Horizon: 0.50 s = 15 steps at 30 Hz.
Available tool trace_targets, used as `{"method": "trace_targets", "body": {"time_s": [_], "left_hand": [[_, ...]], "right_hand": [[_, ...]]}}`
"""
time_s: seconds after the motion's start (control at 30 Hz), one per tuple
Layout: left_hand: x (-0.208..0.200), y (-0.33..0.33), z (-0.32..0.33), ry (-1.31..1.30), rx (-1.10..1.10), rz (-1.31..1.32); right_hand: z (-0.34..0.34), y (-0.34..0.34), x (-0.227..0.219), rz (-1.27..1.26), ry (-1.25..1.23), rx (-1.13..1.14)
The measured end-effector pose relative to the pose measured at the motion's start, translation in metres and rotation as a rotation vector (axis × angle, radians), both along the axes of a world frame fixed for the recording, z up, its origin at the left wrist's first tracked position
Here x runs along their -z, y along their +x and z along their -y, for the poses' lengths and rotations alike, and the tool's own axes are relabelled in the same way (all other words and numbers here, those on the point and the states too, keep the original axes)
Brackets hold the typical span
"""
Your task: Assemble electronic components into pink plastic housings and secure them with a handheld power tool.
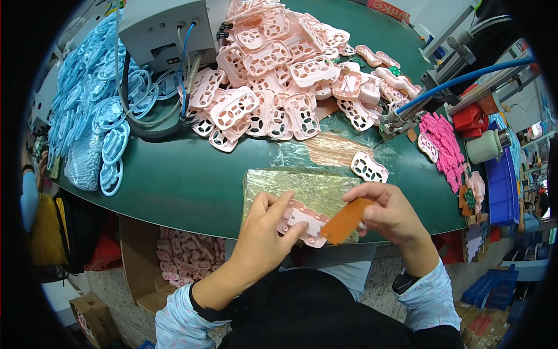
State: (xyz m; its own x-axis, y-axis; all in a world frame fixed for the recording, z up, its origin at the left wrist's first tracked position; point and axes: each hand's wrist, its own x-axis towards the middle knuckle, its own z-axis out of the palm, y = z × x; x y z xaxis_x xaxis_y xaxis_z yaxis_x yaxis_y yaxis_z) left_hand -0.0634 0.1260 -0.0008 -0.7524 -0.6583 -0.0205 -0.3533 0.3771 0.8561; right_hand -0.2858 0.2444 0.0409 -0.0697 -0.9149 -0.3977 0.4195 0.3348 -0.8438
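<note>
My left hand [264, 235] grips a pink plastic shell part [306, 223] at the near edge of the green table [186, 180]. My right hand [388, 212] pinches a small orange rectangular piece [347, 220] and holds it against the right side of that shell. Both hands work over a shiny gold-tinted sheet [302, 187] taped on the table. One loose pink shell [369, 167] lies just beyond my right hand.
A big heap of pink shells [279, 75] fills the table's far middle. Blue ring-shaped parts [99, 110] pile up at the left beside a grey machine box [165, 32] with cables. A tool on a blue hose [407, 113] and magenta parts [444, 145] sit at the right. A cardboard box of pink parts [186, 256] stands under the table.
</note>
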Motion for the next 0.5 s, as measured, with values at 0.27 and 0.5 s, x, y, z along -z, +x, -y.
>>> {"method": "trace_targets", "body": {"time_s": [0.27, 0.5], "left_hand": [[-0.037, -0.016, 0.009, -0.043, 0.091, -0.183], [-0.009, -0.018, 0.032, 0.688, -0.144, -0.311]], "right_hand": [[0.038, 0.024, -0.008, -0.456, 0.080, 0.015], [0.009, 0.053, 0.019, -1.151, -0.282, 0.097]]}}
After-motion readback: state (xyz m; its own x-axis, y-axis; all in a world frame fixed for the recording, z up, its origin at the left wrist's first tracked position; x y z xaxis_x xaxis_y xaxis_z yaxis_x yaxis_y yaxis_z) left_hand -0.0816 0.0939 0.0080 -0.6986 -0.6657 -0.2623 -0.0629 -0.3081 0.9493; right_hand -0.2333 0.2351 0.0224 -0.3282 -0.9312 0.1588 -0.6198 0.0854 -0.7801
